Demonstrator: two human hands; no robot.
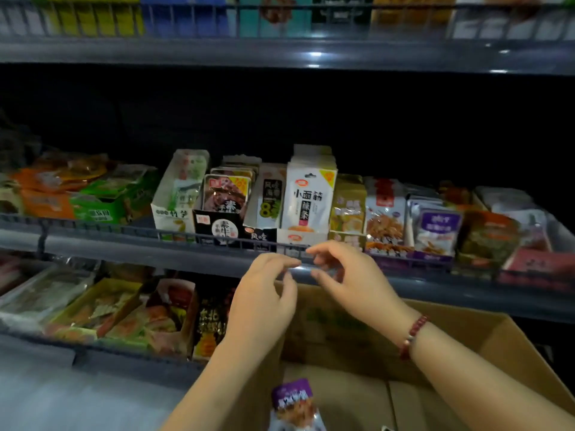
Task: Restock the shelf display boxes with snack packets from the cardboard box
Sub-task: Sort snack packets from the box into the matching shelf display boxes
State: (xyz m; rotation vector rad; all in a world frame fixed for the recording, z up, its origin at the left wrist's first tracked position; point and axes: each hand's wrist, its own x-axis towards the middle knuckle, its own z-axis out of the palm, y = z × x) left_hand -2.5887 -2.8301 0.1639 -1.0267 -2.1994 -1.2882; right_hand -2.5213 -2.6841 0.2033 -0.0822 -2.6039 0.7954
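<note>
both hands empty, fingers loosely curled: left hand (264, 293), right hand (345, 275). purple-topped foil snack packet (294, 405) lies below in brown cardboard box (504, 346), probably upright, nearer left.

Both forearms are bare and sleeveless; a dark red beaded bracelet (413, 336) circles the right wrist.

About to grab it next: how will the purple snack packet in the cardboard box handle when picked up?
The purple snack packet looks like thin glossy film, so it will probably flex and may slip between the fingers. It seems small and flat, likely light. Lying loose in the cardboard box, it should slide rather than roll if pushed.
</note>
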